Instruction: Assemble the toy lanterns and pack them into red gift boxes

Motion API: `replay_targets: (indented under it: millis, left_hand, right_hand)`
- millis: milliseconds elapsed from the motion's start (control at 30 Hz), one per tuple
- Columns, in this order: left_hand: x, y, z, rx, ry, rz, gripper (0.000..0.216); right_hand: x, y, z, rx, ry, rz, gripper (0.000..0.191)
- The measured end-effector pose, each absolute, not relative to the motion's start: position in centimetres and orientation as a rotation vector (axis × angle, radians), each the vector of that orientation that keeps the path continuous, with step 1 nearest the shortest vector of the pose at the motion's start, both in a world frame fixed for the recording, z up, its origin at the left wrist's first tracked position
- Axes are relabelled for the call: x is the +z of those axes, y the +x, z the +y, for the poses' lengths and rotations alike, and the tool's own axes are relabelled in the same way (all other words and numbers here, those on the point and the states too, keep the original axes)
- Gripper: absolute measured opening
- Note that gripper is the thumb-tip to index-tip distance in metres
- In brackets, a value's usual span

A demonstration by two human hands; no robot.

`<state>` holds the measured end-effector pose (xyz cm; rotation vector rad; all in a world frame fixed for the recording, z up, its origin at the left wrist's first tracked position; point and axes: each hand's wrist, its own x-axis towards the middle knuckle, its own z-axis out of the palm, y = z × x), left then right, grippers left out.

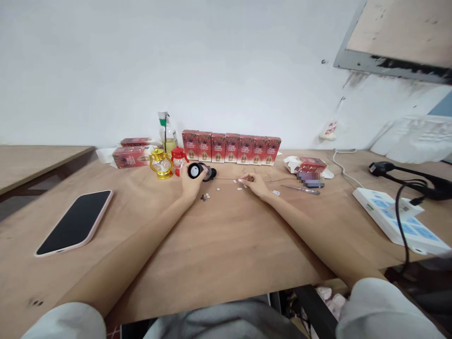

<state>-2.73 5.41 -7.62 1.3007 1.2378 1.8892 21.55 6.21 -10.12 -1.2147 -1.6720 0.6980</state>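
Observation:
My left hand [191, 184] is closed around a small black lantern [205, 172]. The lantern lies tipped on its side, its round base facing me with a pale disc in the middle. My right hand [257, 184] is low over the table with thumb and fingertips pinched together; whatever they hold is too small to make out. Tiny white pieces [240, 189] lie by its fingertips. Several small coin-like discs [205, 197] rest below my left hand. A gold lantern [161, 164] and a red lantern [179, 160] stand upright left of the black one.
A row of red boxes [231, 148] lines the wall, beside a bottle of yellowish liquid [168, 139]. Opened boxes [131, 157] lie left, another opened box [310, 165] right. A screwdriver [303, 189], a white power strip [399, 219] with cables and a phone [76, 221] occupy the table.

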Motion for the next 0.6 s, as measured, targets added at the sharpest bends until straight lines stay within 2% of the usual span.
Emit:
replay_targets:
  millis: [100, 233, 600]
  left_hand:
    - [-7.8, -2.6, 5.0, 1.984, 1.697, 1.289, 0.049]
    - [-7.8, -2.5, 4.7, 1.931, 1.882, 1.243, 0.058]
    - [-7.4, -2.3, 4.3, 1.670, 2.121, 1.347, 0.049]
  right_hand:
    - [-9.9, 21.4, 7.1, 0.708, -1.214, -1.716, 0.045]
    - [-10.0, 21.2, 8.0, 0.719, -1.217, -1.797, 0.047]
    - [-9.7, 21.5, 8.6, 0.720, -1.230, -1.931, 0.039]
